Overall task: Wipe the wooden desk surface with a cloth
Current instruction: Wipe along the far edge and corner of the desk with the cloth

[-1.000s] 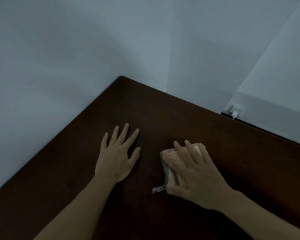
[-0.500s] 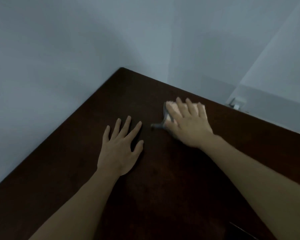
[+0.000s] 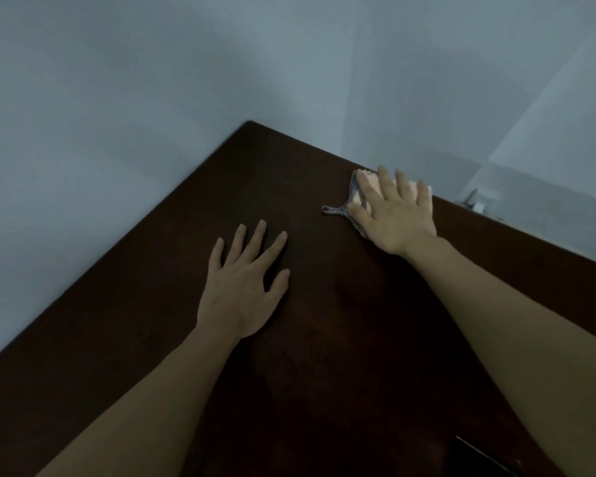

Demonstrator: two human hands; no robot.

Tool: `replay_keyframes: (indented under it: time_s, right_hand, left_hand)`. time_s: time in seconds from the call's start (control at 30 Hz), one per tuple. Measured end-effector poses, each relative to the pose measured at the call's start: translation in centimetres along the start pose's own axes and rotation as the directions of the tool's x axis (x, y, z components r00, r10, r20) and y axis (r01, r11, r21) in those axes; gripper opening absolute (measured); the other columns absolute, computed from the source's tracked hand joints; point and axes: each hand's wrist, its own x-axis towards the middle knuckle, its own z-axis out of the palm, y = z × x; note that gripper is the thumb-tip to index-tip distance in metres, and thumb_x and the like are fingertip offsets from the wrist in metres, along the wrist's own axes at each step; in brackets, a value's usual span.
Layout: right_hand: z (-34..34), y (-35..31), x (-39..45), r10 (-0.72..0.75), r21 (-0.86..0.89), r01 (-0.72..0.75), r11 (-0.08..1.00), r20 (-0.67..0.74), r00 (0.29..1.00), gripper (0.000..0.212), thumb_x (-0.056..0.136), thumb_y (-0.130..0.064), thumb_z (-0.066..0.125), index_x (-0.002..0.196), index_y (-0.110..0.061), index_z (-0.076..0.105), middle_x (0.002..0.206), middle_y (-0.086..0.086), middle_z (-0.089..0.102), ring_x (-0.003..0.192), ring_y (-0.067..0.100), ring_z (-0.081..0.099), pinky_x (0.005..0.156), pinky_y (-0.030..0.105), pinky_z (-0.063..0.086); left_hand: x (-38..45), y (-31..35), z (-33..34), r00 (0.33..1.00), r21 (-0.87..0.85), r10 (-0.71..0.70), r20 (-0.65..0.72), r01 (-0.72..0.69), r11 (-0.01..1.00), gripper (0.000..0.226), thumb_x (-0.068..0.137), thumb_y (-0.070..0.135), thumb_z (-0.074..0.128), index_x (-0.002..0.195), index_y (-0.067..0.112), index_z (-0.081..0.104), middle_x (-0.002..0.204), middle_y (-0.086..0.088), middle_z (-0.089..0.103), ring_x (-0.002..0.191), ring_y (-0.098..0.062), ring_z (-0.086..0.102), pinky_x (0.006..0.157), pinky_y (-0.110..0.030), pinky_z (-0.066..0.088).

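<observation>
Pressing the cloth (image 3: 360,189) flat at the tabletop's (image 3: 341,339) far edge, upper right of frame, right hand (image 3: 398,218) fingers spread; left hand (image 3: 241,284) splayed, bracing; best keep even pressure, overlapping strokes.

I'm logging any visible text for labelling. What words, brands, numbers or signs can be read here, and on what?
None can be read. The desk, the cloth and the walls bear no visible writing. The white plug beyond the desk's far edge is too small and blurred to show any marking.

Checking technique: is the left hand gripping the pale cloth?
No, the left hand lies flat on the dark wooden desk, apart from the pale cloth.
</observation>
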Motion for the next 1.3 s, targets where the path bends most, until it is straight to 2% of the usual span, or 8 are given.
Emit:
replay_keyframes:
  time_s: [0.2,0.37,0.43,0.57,0.8,1.0,1.2,1.3]
  right_hand:
    - [1.9,-3.0,-10.7,-0.238,0.032,0.24,0.97,-0.055,0.97,0.066,0.102,-0.067,0.011,0.161,-0.041,-0.004,0.172,0.001,0.0,0.158,0.029,-0.003,0.125,0.058,0.001]
    - [2.6,-1.0,-17.0,-0.391,0.022,0.391,0.92,0.062,0.918,0.069,0.098,-0.074,0.009,0.158,-0.047,-0.015,0.169,-0.008,-0.018,0.155,0.02,-0.023,0.124,0.052,-0.013]
    - [2.2,-0.4,-15.3,-0.365,0.01,0.365,0.931,0.056,0.929,0.073,0.095,-0.078,0.007,0.158,-0.048,-0.014,0.17,-0.008,-0.013,0.156,0.02,-0.017,0.124,0.052,-0.011]
    - [1.0,0.5,-7.3,-0.148,0.031,0.148,0.989,-0.005,0.989,0.078,0.09,-0.081,0.002,0.159,-0.046,-0.01,0.171,-0.007,-0.007,0.157,0.023,-0.01,0.125,0.056,-0.007]
    - [-0.1,-0.8,1.1,0.017,0.016,-0.015,1.0,-0.079,0.997,0.075,0.096,-0.075,0.006,0.162,-0.04,-0.002,0.172,-0.002,-0.004,0.158,0.026,-0.005,0.124,0.058,-0.002]
    - [0.4,-4.1,-2.3,-0.004,-0.018,0.003,1.0,-0.045,0.999,0.074,0.097,-0.073,0.004,0.162,-0.039,-0.008,0.172,-0.001,-0.009,0.157,0.027,-0.008,0.124,0.057,-0.007]
    - [2.2,-8.8,-12.2,-0.16,0.047,0.162,0.986,-0.047,0.986,0.069,0.102,-0.068,0.018,0.162,-0.038,0.002,0.172,-0.001,0.007,0.158,0.027,0.002,0.125,0.057,0.002]
    - [3.4,-8.7,-16.4,-0.284,0.054,0.283,0.958,0.006,0.959,0.07,0.102,-0.069,0.02,0.163,-0.037,0.009,0.171,-0.002,0.013,0.158,0.025,0.005,0.124,0.056,0.007]
  left_hand:
    - [0.1,-0.1,0.1,1.0,0.013,-0.003,-0.001,0.003,1.0,0.07,0.09,0.069,0.003,0.157,0.05,-0.002,0.168,0.012,-0.01,0.153,-0.014,-0.016,0.126,-0.045,-0.006]
    - [0.0,0.0,0.1,1.0,-0.012,-0.001,-0.008,0.001,1.0,0.071,0.089,0.071,0.003,0.157,0.05,0.002,0.168,0.012,-0.007,0.154,-0.014,-0.014,0.126,-0.046,-0.005]
    - [0.1,-0.1,0.1,1.0,-0.018,-0.001,-0.008,0.001,1.0,0.069,0.091,0.07,0.006,0.157,0.05,0.003,0.168,0.012,-0.006,0.154,-0.014,-0.013,0.126,-0.046,-0.005]
    - [0.1,-0.1,-0.2,1.0,-0.014,-0.014,-0.01,0.014,1.0,0.063,0.097,0.065,0.016,0.158,0.049,0.004,0.169,0.012,-0.007,0.154,-0.014,-0.013,0.126,-0.045,-0.006]
    - [0.2,-0.3,0.0,1.0,-0.048,0.009,-0.02,-0.01,0.999,0.068,0.092,0.069,0.005,0.157,0.05,0.005,0.168,0.012,-0.006,0.154,-0.013,-0.014,0.125,-0.044,-0.009]
    - [-0.1,-0.2,-0.5,1.0,-0.125,0.022,-0.006,-0.023,0.992,0.067,0.094,0.066,0.01,0.158,0.045,0.009,0.168,0.013,-0.004,0.154,-0.012,-0.012,0.124,-0.044,-0.01]
    - [-0.4,-1.8,-1.9,0.996,-0.543,-0.03,-0.08,-0.018,0.84,0.051,0.104,0.027,0.049,0.153,0.031,0.037,0.164,0.01,0.025,0.152,-0.007,0.018,0.125,-0.03,0.006]
    - [0.0,-5.7,-2.3,0.985,-0.395,0.107,-0.137,-0.153,0.906,0.047,0.104,0.029,0.048,0.151,0.03,0.043,0.163,0.009,0.03,0.15,-0.009,0.025,0.122,-0.032,0.022]
